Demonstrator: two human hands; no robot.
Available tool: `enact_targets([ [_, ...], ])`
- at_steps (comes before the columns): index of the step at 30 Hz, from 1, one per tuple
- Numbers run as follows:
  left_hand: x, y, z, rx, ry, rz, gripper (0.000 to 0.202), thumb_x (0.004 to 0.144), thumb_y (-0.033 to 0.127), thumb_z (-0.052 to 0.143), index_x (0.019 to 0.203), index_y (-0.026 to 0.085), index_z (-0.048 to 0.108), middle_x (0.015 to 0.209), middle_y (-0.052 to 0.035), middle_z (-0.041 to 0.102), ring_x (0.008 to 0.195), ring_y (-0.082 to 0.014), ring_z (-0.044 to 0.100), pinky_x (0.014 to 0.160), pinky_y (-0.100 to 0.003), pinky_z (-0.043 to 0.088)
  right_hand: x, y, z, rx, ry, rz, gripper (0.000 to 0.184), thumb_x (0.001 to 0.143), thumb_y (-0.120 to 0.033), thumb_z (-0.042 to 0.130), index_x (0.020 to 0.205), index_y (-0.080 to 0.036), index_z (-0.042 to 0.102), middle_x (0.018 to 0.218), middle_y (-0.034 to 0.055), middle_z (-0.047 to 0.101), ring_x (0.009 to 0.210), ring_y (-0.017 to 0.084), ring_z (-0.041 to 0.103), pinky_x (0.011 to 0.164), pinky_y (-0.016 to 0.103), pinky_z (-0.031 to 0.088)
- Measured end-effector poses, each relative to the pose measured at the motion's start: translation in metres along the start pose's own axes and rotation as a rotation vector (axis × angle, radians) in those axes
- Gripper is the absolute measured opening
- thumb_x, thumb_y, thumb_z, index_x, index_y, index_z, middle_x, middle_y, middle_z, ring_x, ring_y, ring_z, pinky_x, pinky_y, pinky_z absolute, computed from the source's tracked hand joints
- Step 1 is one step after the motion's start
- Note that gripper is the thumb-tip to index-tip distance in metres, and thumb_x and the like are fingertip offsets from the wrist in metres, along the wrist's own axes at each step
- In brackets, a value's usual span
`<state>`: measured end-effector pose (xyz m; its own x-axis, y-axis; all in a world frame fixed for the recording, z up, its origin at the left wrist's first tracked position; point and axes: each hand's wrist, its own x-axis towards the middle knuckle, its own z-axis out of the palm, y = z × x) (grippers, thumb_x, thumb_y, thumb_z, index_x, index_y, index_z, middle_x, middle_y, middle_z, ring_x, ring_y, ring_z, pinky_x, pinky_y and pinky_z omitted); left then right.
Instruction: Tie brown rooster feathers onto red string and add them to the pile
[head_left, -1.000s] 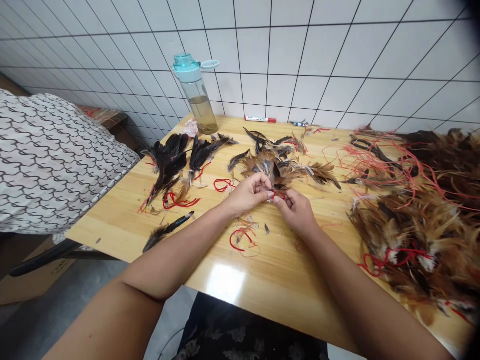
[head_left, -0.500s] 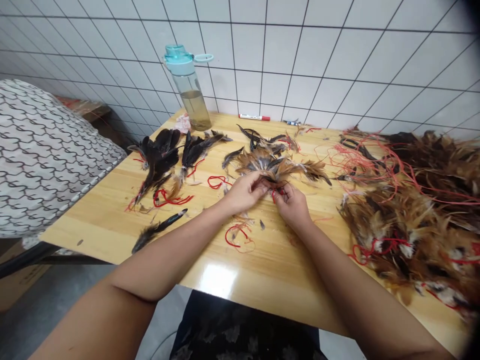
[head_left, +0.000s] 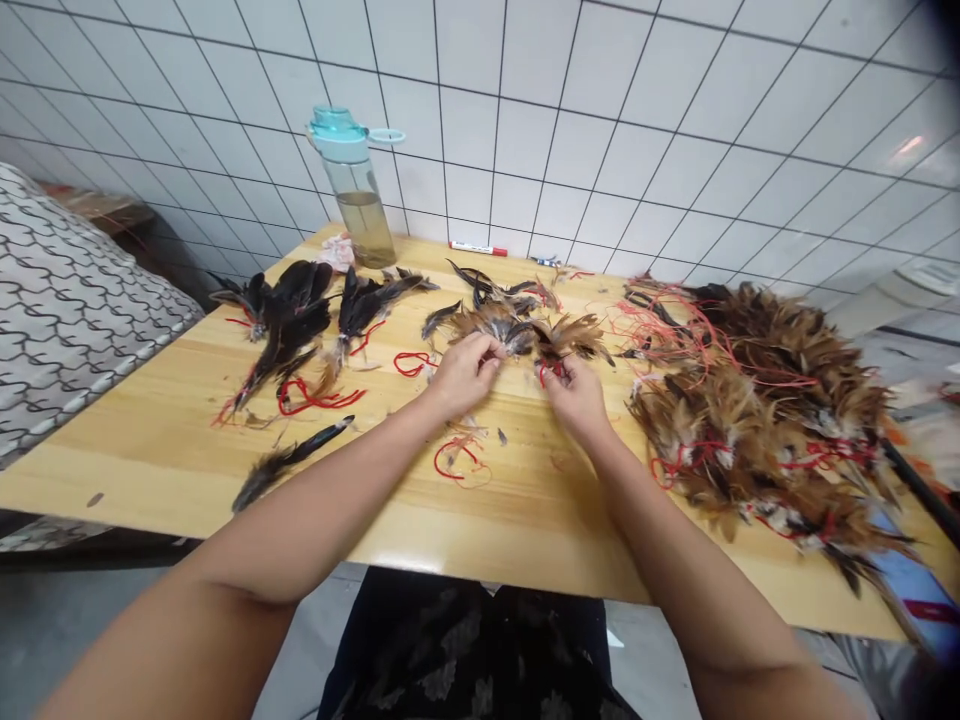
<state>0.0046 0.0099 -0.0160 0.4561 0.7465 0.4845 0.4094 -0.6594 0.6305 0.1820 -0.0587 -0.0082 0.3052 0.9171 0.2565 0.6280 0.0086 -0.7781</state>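
Red cord [head_left: 553, 372] is being pinched at the edge of the bunch by the right hand [head_left: 577, 402], while the tan-and-brown feather bunch [head_left: 510, 332] is gripped along its near side by the left hand [head_left: 465, 375], curled inward. The bunch is laid crosswise on the wooden bench [head_left: 150, 480], its long axis running side to side, just ahead of both hands, with the right hand nearer the cord. A heaped feather pile [head_left: 757, 420] is banked to the right; dark feathers [head_left: 289, 325] are spread to the left.
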Motion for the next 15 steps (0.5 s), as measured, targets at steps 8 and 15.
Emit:
enact_targets([
  [8,0.002,-0.004,-0.002,-0.003,0.013,-0.018,0.014,0.078,0.009,0.05,0.085,0.016,0.059,0.087,-0.0037,0.063,0.083,-0.0162,0.058,0.081,-0.03,0.046,-0.034,-0.006,-0.128,-0.392,0.251,0.111,0.033,0.078,-0.048,0.052,0.083,-0.017,0.064,0.065,0.0028,0.06,0.059,0.016,0.049,0.057,0.028,0.038],
  [15,0.001,-0.006,0.001,-0.014,0.017,-0.024,0.015,0.077,0.008,0.05,0.084,0.017,0.059,0.087,-0.0035,0.062,0.081,-0.0155,0.057,0.079,-0.03,0.046,-0.076,0.004,-0.185,-1.025,0.056,0.544,0.045,0.086,-0.052,0.039,0.097,-0.021,0.07,0.085,0.0159,0.069,0.075,0.031,0.063,0.062,0.039,0.042],
])
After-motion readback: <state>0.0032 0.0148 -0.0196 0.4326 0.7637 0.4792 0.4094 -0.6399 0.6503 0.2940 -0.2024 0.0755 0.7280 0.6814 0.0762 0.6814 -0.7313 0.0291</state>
